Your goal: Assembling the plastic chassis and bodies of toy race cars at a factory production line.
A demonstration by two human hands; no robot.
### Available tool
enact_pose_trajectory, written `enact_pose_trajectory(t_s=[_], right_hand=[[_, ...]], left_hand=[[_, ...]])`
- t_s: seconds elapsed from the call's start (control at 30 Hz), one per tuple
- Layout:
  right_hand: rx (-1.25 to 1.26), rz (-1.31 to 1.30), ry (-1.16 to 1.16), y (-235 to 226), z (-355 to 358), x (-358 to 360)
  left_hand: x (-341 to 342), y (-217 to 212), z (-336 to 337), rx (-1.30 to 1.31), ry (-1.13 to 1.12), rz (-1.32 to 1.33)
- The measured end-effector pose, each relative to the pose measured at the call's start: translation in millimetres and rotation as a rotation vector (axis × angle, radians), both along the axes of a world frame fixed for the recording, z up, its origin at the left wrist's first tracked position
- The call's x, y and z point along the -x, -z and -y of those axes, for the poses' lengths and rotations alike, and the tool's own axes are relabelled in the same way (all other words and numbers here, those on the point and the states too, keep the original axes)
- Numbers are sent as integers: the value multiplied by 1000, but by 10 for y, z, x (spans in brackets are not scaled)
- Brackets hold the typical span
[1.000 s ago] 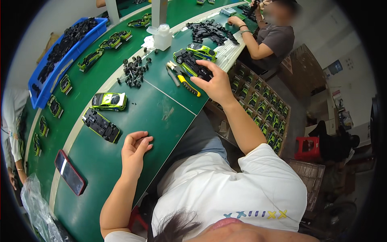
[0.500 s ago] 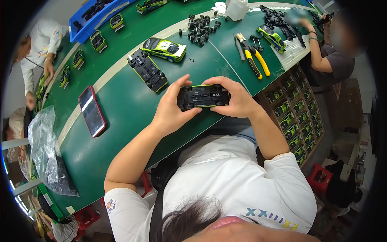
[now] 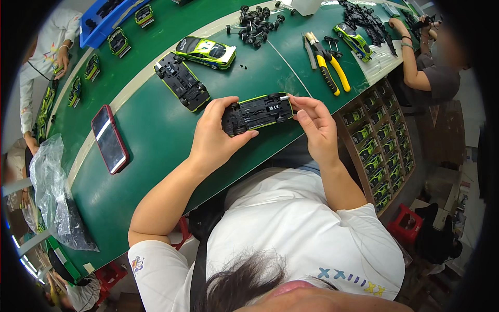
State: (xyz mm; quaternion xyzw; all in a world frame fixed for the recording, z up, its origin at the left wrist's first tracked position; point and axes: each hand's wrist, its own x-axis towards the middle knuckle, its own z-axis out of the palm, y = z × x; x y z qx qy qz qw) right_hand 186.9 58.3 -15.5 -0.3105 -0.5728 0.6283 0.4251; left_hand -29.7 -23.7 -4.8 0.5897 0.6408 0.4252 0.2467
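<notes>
An upside-down toy car (image 3: pixel 257 113) with a black underside and a lime-green edge is held above the green table. My left hand (image 3: pixel 215 127) is closed around its left end, thumb along the near side and fingers at the far side. At the car's right end, the bent fingers and thumb of my right hand (image 3: pixel 318 125) grip the edge. A small pale piece shows at that corner, too small to make out. Just beyond lie another overturned toy car (image 3: pixel 182 83) and an upright lime-green toy car (image 3: pixel 205 52).
Yellow-and-black pliers (image 3: pixel 330 67), wheel axles (image 3: pixel 255 26) and black chassis parts (image 3: pixel 366 22) lie on the far side. A red-cased phone (image 3: pixel 110 139) and plastic bag (image 3: pixel 54 192) are at left. A compartment box (image 3: pixel 378 145) of toy cars stands at right. Co-workers' hands work at both sides.
My right hand has slid from around the car to its right end, with the thumb off the near side. The car now tilts up at the right and sits slightly further left.
</notes>
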Motion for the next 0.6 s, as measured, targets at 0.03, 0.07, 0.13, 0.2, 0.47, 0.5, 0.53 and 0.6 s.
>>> enact_pose_trajectory(t_s=[0.03,0.07,0.13,0.2,0.47,0.5,0.53,0.6], right_hand=[[2,-1,2,7,5,1],[-70,52,13,19,7,3],[-143,105,22,39,5,3],[-303,162,51,54,6,2],[-358,170,86,-102,-25,44],[-364,156,92,-110,-35,60],[-370,141,97,-113,-45,73],[-364,154,103,-106,-70,86]], left_hand=[[-4,1,1,2,2,-1],[-7,4,2,1,-3,4],[-12,4,4,0,-10,9],[-12,5,2,-2,-6,-2],[-15,3,10,13,-24,-1],[-16,1,6,26,-24,15],[-15,6,9,26,-28,16],[-11,14,14,-9,-27,2]])
